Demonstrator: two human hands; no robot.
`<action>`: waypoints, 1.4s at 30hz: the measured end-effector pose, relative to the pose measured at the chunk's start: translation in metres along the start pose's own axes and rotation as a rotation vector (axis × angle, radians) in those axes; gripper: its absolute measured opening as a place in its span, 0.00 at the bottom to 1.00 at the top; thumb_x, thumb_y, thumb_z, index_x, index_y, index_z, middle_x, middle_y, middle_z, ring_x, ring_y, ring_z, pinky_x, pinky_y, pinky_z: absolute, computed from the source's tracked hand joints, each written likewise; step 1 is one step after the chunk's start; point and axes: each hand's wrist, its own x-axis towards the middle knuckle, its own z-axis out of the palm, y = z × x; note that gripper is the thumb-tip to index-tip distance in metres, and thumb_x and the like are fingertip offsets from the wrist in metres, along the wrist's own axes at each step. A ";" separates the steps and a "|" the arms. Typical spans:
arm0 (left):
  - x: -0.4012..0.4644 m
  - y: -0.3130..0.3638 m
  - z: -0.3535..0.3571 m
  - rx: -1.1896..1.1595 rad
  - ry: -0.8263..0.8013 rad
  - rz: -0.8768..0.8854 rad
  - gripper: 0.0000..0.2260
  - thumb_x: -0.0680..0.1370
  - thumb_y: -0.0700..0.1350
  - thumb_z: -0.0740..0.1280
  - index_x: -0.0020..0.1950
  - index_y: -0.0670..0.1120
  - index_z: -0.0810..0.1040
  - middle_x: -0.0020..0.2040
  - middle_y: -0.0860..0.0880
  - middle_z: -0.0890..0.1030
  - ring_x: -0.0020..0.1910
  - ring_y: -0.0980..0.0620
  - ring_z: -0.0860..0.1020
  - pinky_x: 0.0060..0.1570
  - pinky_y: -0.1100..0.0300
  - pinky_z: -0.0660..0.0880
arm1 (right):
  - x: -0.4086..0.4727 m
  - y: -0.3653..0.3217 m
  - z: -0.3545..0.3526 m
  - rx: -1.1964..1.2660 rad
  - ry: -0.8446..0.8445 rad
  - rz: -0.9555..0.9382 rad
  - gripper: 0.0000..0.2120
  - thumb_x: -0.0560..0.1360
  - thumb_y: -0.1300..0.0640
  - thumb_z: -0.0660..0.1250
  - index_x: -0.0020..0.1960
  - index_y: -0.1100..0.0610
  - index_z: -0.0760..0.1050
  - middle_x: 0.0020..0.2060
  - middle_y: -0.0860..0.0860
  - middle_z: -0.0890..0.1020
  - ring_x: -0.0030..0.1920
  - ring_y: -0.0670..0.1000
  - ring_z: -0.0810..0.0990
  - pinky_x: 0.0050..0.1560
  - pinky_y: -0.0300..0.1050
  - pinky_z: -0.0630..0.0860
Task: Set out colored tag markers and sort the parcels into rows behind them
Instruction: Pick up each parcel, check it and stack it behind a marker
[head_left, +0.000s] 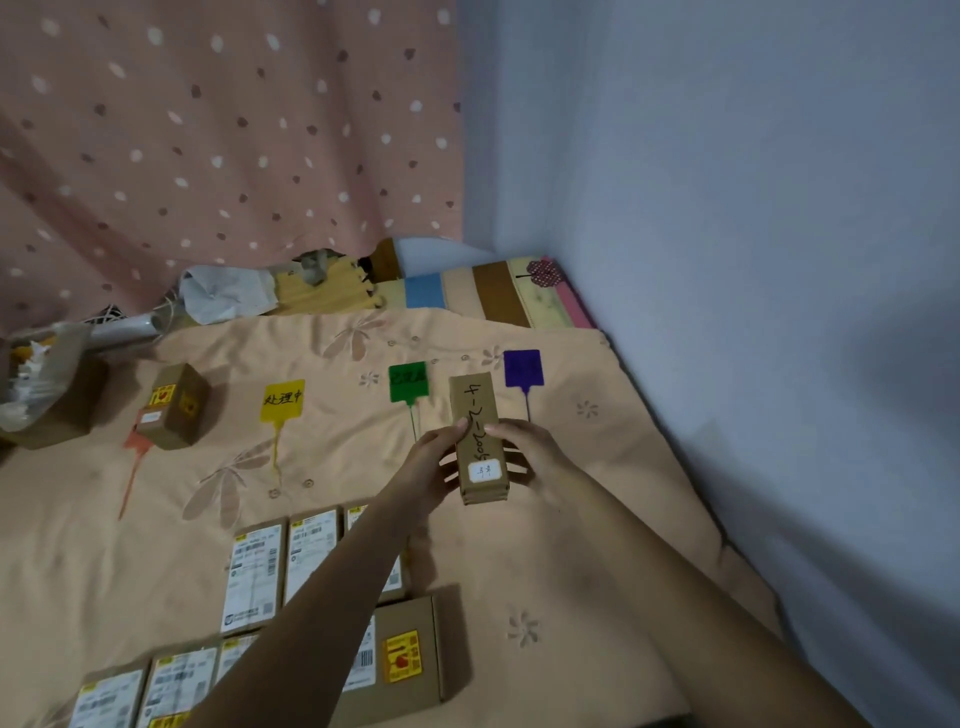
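While both hands grip it, left hand (434, 464) at 9 o'clock, right hand (524, 448) at 3, the box (478, 434) sits between green tag (408, 382) and purple tag (523, 368).

Count of items on the bedspread (597, 519). Hands: 2, left hand (434, 462) and right hand (524, 449), both on 1 long parcel (478, 441) w/ handwritten number. Tag markers: 4 total, 1 each: orange tag (136, 447) (mostly under a box), yellow tag (282, 402), green tag (408, 382), purple tag (523, 368). Small box on orange tag (174, 410): 1. Labelled parcels near bottom (254, 574): approx. 7 visible, some cut off by arm or frame edge, so exact no. unclear. Open carton at left edge (49, 395): 1.
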 end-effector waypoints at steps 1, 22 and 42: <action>0.005 0.000 0.004 0.009 -0.007 0.000 0.19 0.77 0.55 0.65 0.59 0.42 0.80 0.51 0.45 0.83 0.48 0.48 0.81 0.49 0.57 0.76 | 0.003 0.000 -0.006 0.004 0.004 0.003 0.20 0.73 0.49 0.71 0.61 0.59 0.77 0.53 0.57 0.85 0.56 0.58 0.83 0.59 0.55 0.78; 0.159 0.005 0.103 0.019 0.073 -0.029 0.12 0.79 0.47 0.65 0.58 0.43 0.78 0.53 0.43 0.83 0.51 0.46 0.81 0.52 0.55 0.77 | 0.114 -0.038 -0.133 -0.039 0.293 0.052 0.19 0.73 0.51 0.72 0.62 0.55 0.76 0.52 0.55 0.84 0.52 0.55 0.83 0.50 0.51 0.81; 0.326 -0.009 0.116 0.043 0.296 -0.119 0.12 0.80 0.46 0.64 0.61 0.43 0.78 0.48 0.49 0.82 0.51 0.49 0.80 0.53 0.56 0.77 | 0.271 -0.030 -0.192 -0.221 0.304 0.140 0.13 0.79 0.49 0.65 0.58 0.57 0.78 0.41 0.45 0.79 0.39 0.42 0.77 0.37 0.33 0.70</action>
